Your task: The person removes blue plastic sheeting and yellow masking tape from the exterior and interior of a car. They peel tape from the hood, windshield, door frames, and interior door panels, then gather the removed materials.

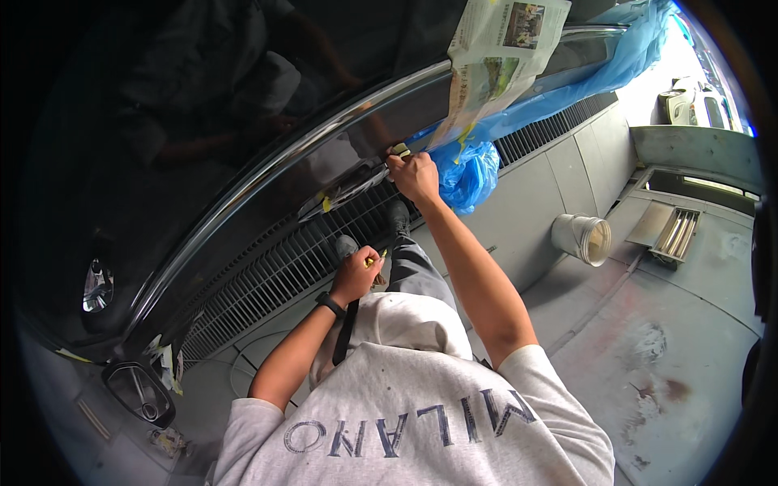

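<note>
Grey shirt (510, 368) nearest, the right hand (415, 176) grips a yellowish pad (401, 151), the curled left hand (353, 274) a yellow strip (370, 262).

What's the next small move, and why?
Probably slide the right hand slightly left along the dark panel: it pinches a pale yellow piece there, and the bunched blue plastic crowds close on its right. The left hand, lower down, holds a small yellow item.

Glare whitens the upper right, dim reflections cross the dark bodywork (235, 105), and straight edges bend near the rim.
</note>
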{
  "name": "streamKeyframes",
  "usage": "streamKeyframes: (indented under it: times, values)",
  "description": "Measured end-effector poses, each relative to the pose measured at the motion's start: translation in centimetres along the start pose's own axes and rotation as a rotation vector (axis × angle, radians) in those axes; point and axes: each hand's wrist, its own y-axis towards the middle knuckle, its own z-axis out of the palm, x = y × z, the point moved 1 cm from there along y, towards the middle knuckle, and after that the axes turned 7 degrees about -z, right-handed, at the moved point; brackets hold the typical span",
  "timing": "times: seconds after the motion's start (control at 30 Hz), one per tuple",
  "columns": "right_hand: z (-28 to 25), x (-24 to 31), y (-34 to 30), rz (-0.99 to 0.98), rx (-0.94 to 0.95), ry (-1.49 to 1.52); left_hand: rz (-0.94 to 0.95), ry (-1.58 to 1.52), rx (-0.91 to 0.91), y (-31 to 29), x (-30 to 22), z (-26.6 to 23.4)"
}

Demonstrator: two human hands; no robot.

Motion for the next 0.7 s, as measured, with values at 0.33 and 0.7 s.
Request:
streamKeyframes:
  times: [0.33,0.7]
  values:
    - [-2.3,-0.3,-0.2,0.004,0.066,-0.005,-0.08,-0.024,0.011,-0.8,0.7,-0.1]
    - [-7.1,-0.2,0.5,-0.212,0.144,-0.362,-0.12,-0.077,0.029,0.3,-1.0,0.5]
